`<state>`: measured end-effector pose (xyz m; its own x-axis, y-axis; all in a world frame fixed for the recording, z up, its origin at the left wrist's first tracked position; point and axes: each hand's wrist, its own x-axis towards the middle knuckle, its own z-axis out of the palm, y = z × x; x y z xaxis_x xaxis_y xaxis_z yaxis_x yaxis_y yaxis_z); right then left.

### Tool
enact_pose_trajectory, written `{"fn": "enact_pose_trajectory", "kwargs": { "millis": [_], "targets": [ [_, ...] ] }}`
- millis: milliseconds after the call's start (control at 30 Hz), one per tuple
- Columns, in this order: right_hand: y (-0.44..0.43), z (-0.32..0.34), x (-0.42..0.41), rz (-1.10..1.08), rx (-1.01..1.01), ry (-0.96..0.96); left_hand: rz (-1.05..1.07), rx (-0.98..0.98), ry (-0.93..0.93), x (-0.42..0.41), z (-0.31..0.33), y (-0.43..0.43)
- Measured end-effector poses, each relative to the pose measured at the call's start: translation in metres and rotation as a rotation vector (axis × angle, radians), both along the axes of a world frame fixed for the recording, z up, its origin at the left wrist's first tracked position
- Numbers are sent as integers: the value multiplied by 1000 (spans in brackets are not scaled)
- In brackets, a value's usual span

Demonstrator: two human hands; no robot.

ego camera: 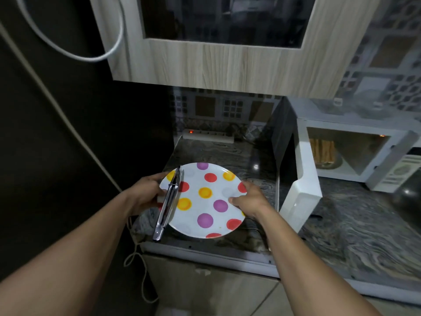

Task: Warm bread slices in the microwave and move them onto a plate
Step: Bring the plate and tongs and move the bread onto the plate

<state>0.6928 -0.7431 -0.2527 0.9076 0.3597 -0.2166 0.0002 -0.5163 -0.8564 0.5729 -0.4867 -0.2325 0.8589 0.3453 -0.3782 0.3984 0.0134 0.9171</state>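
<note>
A white plate (200,208) with red, yellow and purple dots is held over the marbled counter. My left hand (145,195) grips its left rim together with shut metal tongs (168,204) that lie across the rim. My right hand (248,201) holds the plate's right rim. To the right stands a white microwave (355,169) with its door (296,183) swung open toward me. Inside it, toasted bread slices (323,151) stand on a glass dish.
A power strip (207,134) with a red light lies against the tiled back wall. A wooden wall cabinet (216,65) hangs overhead. A white cable (75,133) runs down the dark wall on the left. The counter's front edge (205,252) is just below the plate.
</note>
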Motion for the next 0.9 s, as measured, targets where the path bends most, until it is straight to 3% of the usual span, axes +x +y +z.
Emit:
{"fn": "enact_pose_trajectory", "kwargs": {
  "millis": [567,900],
  "targets": [
    [-100,47,-131,-44,2,-23,-97,-97,-29,-121,42,-77],
    [-217,61,-207,-200,-32,-32,-314,-116,-62,-157,52,-175]
  ]
}}
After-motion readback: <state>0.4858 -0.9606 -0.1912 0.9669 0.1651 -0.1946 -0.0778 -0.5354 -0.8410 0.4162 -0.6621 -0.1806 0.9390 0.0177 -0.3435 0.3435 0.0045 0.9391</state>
